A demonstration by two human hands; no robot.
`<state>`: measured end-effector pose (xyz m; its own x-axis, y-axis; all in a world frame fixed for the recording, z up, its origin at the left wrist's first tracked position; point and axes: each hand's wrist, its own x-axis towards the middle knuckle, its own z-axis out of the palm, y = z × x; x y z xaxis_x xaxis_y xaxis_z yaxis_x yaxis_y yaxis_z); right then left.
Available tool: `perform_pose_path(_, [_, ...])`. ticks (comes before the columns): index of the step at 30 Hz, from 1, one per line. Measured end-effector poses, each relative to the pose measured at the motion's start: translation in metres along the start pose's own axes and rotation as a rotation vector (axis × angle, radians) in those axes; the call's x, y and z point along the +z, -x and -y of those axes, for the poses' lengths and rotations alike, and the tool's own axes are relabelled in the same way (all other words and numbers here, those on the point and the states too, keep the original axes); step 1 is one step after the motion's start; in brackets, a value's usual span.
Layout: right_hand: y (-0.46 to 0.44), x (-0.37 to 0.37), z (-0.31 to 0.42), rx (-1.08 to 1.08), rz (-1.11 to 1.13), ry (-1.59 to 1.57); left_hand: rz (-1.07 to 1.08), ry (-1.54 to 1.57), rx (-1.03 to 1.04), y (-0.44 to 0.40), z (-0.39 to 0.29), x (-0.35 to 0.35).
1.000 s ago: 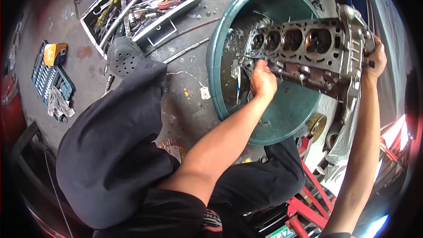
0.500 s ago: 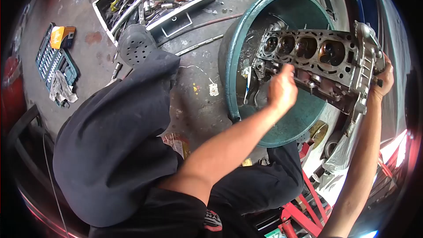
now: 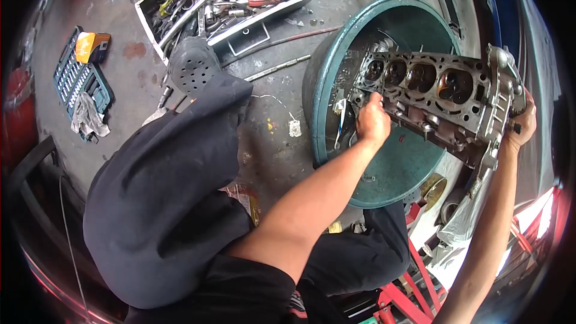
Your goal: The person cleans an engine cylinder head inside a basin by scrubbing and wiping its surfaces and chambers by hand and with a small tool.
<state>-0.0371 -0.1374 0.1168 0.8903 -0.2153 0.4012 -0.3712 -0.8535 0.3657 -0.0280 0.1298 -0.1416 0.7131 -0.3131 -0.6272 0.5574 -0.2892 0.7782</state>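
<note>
A metal engine cylinder head [image 3: 438,75] rests tilted over a round green tub [image 3: 321,108], its face with a row of round combustion chambers turned up. My right hand [image 3: 523,121] is wrapped round its far right end and holds it. At the lower left edge of the head is my left hand [image 3: 374,123], closed with the thumb up. Its fingertips are hidden, and I cannot make out what they hold. Below the head's edge, inside the tub, a thin white and blue strip [image 3: 341,111] lies near the left wall.
A white metal drawer [image 3: 264,21] full of hand tools stands on the floor at upper left. Further left lie an open socket set [image 3: 75,81], an orange box [image 3: 92,47] and a grey rag [image 3: 89,115]. Red metal bars [image 3: 414,294] stand at lower right.
My left hand has moved left along the lower edge of the cylinder head. My right hand keeps its hold. The whole view has shifted slightly.
</note>
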Motion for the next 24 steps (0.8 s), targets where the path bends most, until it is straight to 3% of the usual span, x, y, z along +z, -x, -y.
perform_pose_path(1, [0.0, -0.002, 0.0, -0.007, 0.001, 0.054, 0.051, -0.152, -0.066, -0.007, 0.009, -0.001])
perform_pose_path(2, [-0.001, -0.001, 0.0, 0.052, 0.016, 0.031, 0.086, -0.074, -0.231, -0.027, 0.041, 0.012])
perform_pose_path(4, [-0.002, 0.002, 0.001, 0.146, 0.016, -0.095, 0.054, -0.155, -0.087, -0.031, 0.034, 0.0])
perform_pose_path(6, [0.001, 0.003, 0.0, -0.052, -0.036, -0.1, -0.008, -0.119, 0.028, -0.02, 0.015, 0.007])
perform_pose_path(8, [0.005, -0.007, 0.002, 0.009, 0.032, 0.021, 0.031, -0.209, -0.129, -0.033, 0.027, 0.006])
perform_pose_path(10, [0.0, -0.003, 0.005, -0.061, -0.002, -0.014, 0.048, -0.197, -0.095, -0.047, 0.027, -0.001])
perform_pose_path(12, [0.001, -0.002, 0.012, 0.085, -0.001, -0.168, 0.027, -0.155, -0.031, -0.038, 0.029, 0.005])
perform_pose_path(15, [0.0, -0.001, 0.016, 0.179, -0.005, -0.306, 0.064, -0.278, -0.139, -0.046, 0.03, -0.003])
perform_pose_path(18, [0.0, -0.001, 0.019, 0.215, -0.019, -0.202, 0.036, -0.18, -0.044, -0.035, 0.019, -0.001])
perform_pose_path(21, [-0.002, -0.003, 0.022, 0.198, -0.015, -0.205, 0.067, -0.286, -0.104, -0.047, 0.036, 0.004])
perform_pose_path(23, [-0.001, -0.005, 0.03, -0.015, -0.053, 0.085, 0.063, -0.267, -0.082, -0.048, 0.033, 0.005])
perform_pose_path(24, [-0.001, -0.004, 0.028, -0.012, -0.053, 0.085, 0.049, -0.264, -0.099, -0.049, 0.033, 0.008])
